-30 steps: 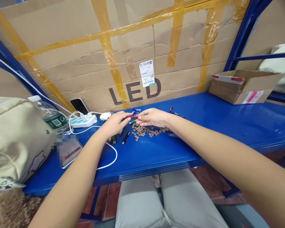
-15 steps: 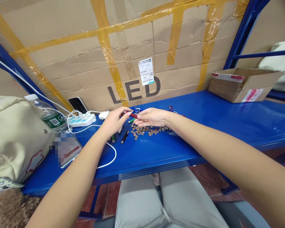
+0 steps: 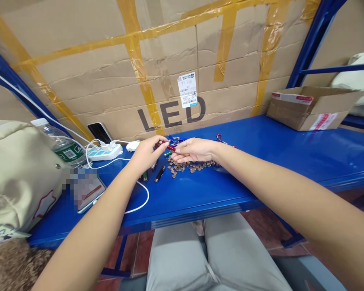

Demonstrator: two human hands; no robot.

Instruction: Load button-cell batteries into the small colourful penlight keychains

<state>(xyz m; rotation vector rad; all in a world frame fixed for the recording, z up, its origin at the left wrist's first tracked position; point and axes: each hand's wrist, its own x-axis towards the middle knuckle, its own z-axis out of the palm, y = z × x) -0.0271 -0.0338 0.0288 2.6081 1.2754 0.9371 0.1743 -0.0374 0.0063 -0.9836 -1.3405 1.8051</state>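
Note:
Over the blue table, my left hand [image 3: 147, 155] and my right hand [image 3: 193, 150] pinch opposite ends of a slim red flashlight tube [image 3: 171, 148]. My fingers partly hide both its ends. Under and in front of my right hand spreads a pile of small round button cells [image 3: 176, 166]. A black mini flashlight [image 3: 159, 174] with silver ends lies just left of the pile. A green tube [image 3: 168, 154] shows between my hands, and another green tube [image 3: 145, 176] is partly covered by my left hand. Blue and purple pieces [image 3: 176, 140] lie behind my fingers.
A white power strip [image 3: 105, 152] with cables, a plastic bottle [image 3: 67, 147] and a phone [image 3: 89, 193] are on the left, beside a beige bag [image 3: 21, 173]. An open cardboard box [image 3: 312, 108] stands at back right. A large LED carton [image 3: 230, 60] backs the blue table [image 3: 279, 161].
Both hands stay nearly in place around the red tube. The silver-grey tip seen at my left fingertips earlier no longer shows, and the red part sits slightly differently between my fingers.

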